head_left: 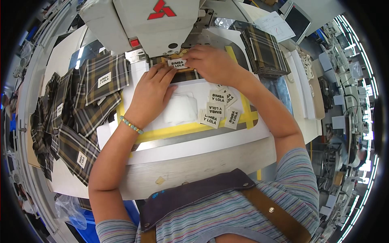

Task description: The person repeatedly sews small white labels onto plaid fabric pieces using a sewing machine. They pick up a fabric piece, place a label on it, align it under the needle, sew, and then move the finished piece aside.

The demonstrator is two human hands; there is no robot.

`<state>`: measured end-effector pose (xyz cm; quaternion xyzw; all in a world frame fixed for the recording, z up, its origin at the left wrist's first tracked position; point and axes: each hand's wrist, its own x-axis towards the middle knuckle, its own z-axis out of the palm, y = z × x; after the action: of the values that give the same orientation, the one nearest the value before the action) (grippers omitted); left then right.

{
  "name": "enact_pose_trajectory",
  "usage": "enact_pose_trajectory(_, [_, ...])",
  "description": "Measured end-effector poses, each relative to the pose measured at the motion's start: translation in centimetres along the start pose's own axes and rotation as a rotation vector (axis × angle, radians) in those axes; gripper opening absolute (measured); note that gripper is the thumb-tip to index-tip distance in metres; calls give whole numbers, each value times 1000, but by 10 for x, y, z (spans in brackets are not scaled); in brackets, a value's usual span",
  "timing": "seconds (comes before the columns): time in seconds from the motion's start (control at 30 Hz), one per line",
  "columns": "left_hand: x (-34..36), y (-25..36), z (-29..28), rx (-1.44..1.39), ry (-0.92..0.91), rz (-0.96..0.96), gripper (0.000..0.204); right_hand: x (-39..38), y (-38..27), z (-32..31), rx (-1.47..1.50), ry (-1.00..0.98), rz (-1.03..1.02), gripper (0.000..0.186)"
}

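A small cream label point(177, 63) with dark print lies at the brass-coloured clamp under the head of a white sewing machine point(150, 24). My right hand point(212, 65) has its fingertips closed on the label's right edge. Stretched out flat, the fingers of my left hand point(154, 91) rest at the label's lower left, on the work by the clamp. Beneath the clamp shows a strip of dark plaid fabric point(187, 76), mostly hidden by my hands and the machine. Several loose labels point(215, 109) lie overlapping below my right wrist, beside a stack of thin white pieces point(181, 108).
Plaid pieces with labels on them point(91, 85) are heaped at the left. A neat stack of plaid pieces point(265, 52) stands at the back right, near a paper sheet point(274, 26) and a screen point(298, 20). Yellow tape point(178, 131) borders the work plate.
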<state>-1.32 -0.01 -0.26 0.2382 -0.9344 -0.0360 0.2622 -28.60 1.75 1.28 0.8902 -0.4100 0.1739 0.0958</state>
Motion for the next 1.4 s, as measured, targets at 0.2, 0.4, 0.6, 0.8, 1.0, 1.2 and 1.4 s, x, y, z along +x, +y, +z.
enact_pose_trajectory(0.2, [0, -1, 0, -25, 8, -7, 46, 7, -10, 1, 8, -96, 140, 26])
enact_pose_trajectory(0.4, [2, -2, -1, -83, 29, -16, 40, 0, -16, 20, 135, 59, 47, 33])
enact_pose_trajectory(0.6, [5, 0, -16, -122, 40, -109, 34, -1, -21, 31, 167, 64, 52, 38])
enact_pose_trajectory(0.8, [3, -15, -20, -1, 13, -124, 38, 4, -24, 30, 51, -8, 36, 38])
enact_pose_trajectory(1.0, [-4, -26, -17, 130, -123, -74, 43, 0, -18, 30, 325, 67, 128, 37])
enact_pose_trajectory(1.2, [-4, -28, -23, 142, -198, -60, 44, 0, -15, 26, 359, 73, 114, 35])
enact_pose_trajectory(1.4, [-4, -22, -27, 195, -257, -48, 45, 1, -18, 23, 404, 70, 128, 33])
